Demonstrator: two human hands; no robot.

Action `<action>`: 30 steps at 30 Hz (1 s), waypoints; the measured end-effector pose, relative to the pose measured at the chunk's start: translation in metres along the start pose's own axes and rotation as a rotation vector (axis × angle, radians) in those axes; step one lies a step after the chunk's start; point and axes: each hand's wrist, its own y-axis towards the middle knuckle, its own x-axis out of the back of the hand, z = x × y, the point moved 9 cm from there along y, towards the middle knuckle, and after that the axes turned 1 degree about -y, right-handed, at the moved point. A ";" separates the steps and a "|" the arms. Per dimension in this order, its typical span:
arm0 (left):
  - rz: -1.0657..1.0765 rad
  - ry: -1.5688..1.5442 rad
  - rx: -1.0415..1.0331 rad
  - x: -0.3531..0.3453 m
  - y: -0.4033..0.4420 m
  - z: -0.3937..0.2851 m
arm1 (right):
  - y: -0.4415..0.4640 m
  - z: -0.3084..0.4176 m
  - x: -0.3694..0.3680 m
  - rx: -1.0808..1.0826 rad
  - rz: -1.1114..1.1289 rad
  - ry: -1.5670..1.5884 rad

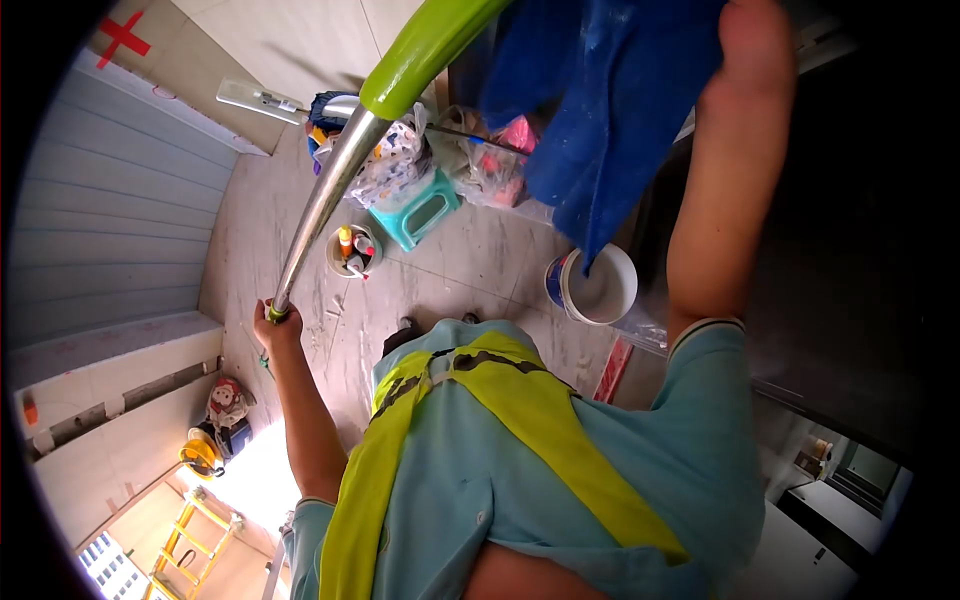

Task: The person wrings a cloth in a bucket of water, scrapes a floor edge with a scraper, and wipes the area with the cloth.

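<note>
My left hand [278, 322] is wrapped round the lower end of a telescopic pole [335, 185]. The pole has a bare metal shaft and a thick green sleeve [420, 62], which rises close to the camera and leaves the view at the top. At the upper right, my right hand [755, 45] is beside a large blue cloth [615, 120] and seems to grip its edge; the fingers are mostly hidden. The cloth hangs in folds, and its lowest tip overlaps the rim of a white bucket [603, 285] in this view.
A turquoise stool [418, 212] stands beside stuffed plastic bags [392, 165]. Near it, a small bucket [355, 250] holds bottles. A flat-bladed tool [258, 98] leans at the wall. Lower left are a yellow helmet [202, 455] and a yellow ladder [190, 545]. Dark panelling [850, 260] runs along the right.
</note>
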 end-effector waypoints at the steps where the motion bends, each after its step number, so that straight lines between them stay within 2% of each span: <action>1: -0.047 0.081 -0.035 0.008 0.029 -0.007 | 0.000 0.004 0.000 0.023 -0.013 -0.031; 3: -0.068 0.199 -0.090 0.009 0.062 -0.012 | 0.001 0.012 0.005 0.066 -0.037 -0.096; 6: -0.171 0.338 -0.130 -0.014 0.089 -0.017 | 0.003 0.016 0.012 0.233 -0.203 -0.287; 7: -0.154 0.307 -0.141 -0.024 0.102 -0.021 | 0.010 0.020 0.056 0.280 -0.287 -0.560; 8: -0.167 0.300 -0.161 -0.033 0.110 -0.026 | 0.010 0.020 0.053 0.309 -0.236 -0.540; 9: -0.195 0.308 -0.177 -0.042 0.116 -0.028 | 0.008 0.020 0.032 0.426 -0.104 -0.667; 10: -0.230 0.324 -0.197 -0.051 0.120 -0.030 | 0.000 0.021 0.041 0.494 -0.309 -0.825; 13: -0.374 0.400 -0.212 -0.073 0.118 -0.029 | -0.008 0.011 0.051 0.384 -0.573 -1.376; 14: -0.428 0.443 -0.205 -0.083 0.116 -0.029 | -0.004 -0.001 0.046 0.269 -0.486 -1.427; 16: -0.505 0.588 -0.216 -0.098 0.123 -0.035 | 0.008 -0.036 0.067 0.001 -0.355 -1.110; 17: -0.499 0.761 -0.244 -0.090 0.158 -0.045 | 0.016 -0.049 0.090 -0.081 -0.250 -1.167; 18: -0.502 0.934 -0.276 -0.083 0.193 -0.054 | 0.019 -0.061 0.095 -0.125 -0.247 -1.117; 20: -0.709 0.630 -0.287 -0.091 0.170 -0.051 | 0.021 -0.085 0.089 -0.242 -0.483 -0.889; 21: -0.665 0.670 -0.240 -0.087 0.188 -0.053 | 0.025 -0.087 0.088 -0.175 -0.521 -0.989; 23: -0.713 0.790 -0.262 -0.085 0.205 -0.062 | 0.029 -0.086 0.096 -0.042 -0.601 -1.184; 26: -0.729 0.819 -0.232 -0.085 0.232 -0.068 | 0.028 -0.068 0.114 0.118 -0.855 -1.143; 28: -0.759 0.767 -0.215 -0.080 0.254 -0.077 | 0.015 -0.031 0.167 0.207 -1.044 -0.959; 29: -0.737 0.799 -0.113 -0.077 0.263 -0.083 | 0.008 -0.013 0.146 0.239 -1.139 -0.888; 30: -0.686 0.877 -0.019 -0.073 0.281 -0.094 | -0.006 0.019 0.160 0.352 -1.203 -0.998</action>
